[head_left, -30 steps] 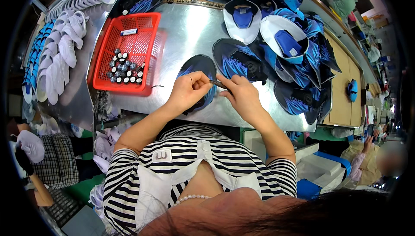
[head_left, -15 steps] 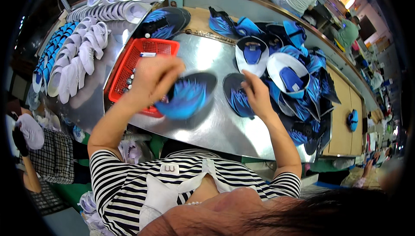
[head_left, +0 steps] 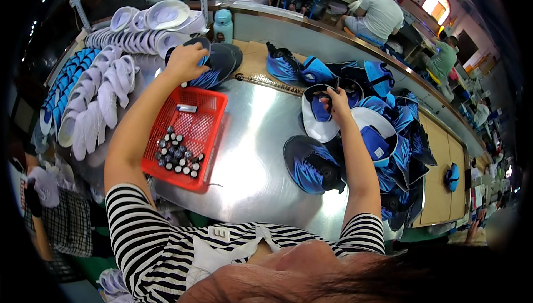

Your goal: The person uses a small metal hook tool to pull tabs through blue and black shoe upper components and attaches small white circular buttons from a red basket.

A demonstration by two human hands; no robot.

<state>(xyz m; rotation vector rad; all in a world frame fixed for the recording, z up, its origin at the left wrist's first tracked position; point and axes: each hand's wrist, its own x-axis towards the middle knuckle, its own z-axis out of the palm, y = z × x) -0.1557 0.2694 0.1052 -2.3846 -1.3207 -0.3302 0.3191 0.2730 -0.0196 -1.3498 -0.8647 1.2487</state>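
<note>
Over the blue-and-black shoe uppers (head_left: 225, 61) stacked at the far left, my left hand (head_left: 187, 63) has its fingers curled on an upper, which it partly hides. At the pile on the right, my right hand (head_left: 338, 107) reaches to a white-lined upper (head_left: 322, 128) with a blue tongue. Its fingers are pinched together, and a thin dark pointed thing shows above them; I cannot tell exactly what it is. A single blue-and-black upper (head_left: 312, 164) lies on the metal table just left of my right forearm.
Between my arms stands a red basket (head_left: 214, 136) with small dark, white-topped pieces. White uppers (head_left: 114, 81) and blue pieces (head_left: 68, 83) are stacked at the left. More uppers (head_left: 397, 119) heap at the right. A light-blue bottle (head_left: 223, 25) stands by the back partition (head_left: 252, 24). Other people sit beyond.
My left hand has carried a blue-and-black upper from beside the basket to the stack at the far left. My right hand has moved away from me to the white-lined upper. The view has tilted upward.
</note>
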